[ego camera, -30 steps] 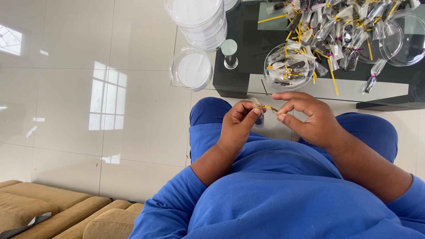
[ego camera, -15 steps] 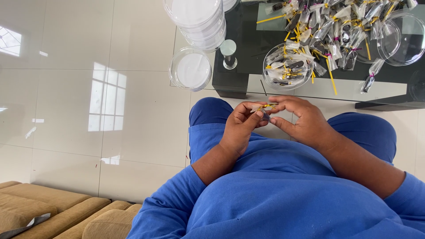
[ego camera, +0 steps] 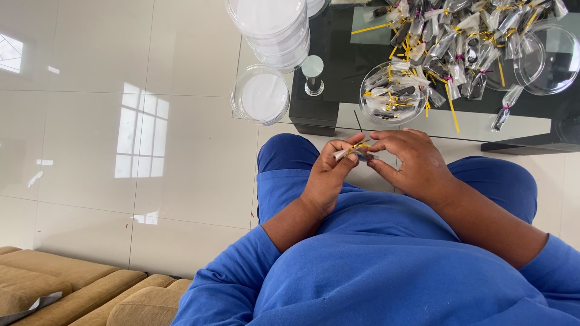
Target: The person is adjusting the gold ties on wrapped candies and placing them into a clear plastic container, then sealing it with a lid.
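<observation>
My left hand [ego camera: 329, 178] and my right hand [ego camera: 414, 163] meet over my lap, both pinching one small clear packet [ego camera: 357, 152] with a dark piece inside and a yellow twist tie at its neck. Fingertips of both hands are on the tie. Just beyond them, on the glass table [ego camera: 525, 124], a clear round dish [ego camera: 394, 93] holds several tied packets. A heap of similar packets [ego camera: 465, 42] with yellow and purple ties lies farther back on the table.
A stack of clear round lidded containers [ego camera: 269, 27] stands at the table's left corner, one more container [ego camera: 261, 96] lower beside it. An empty clear dish [ego camera: 547, 57] sits at far right. A small glass piece [ego camera: 312, 75] stands by the table edge. Tan cushions [ego camera: 66, 290] lie at bottom left.
My hands have closed in on the packet and shifted slightly down and toward me; the fingers have worked along the yellow tie.
</observation>
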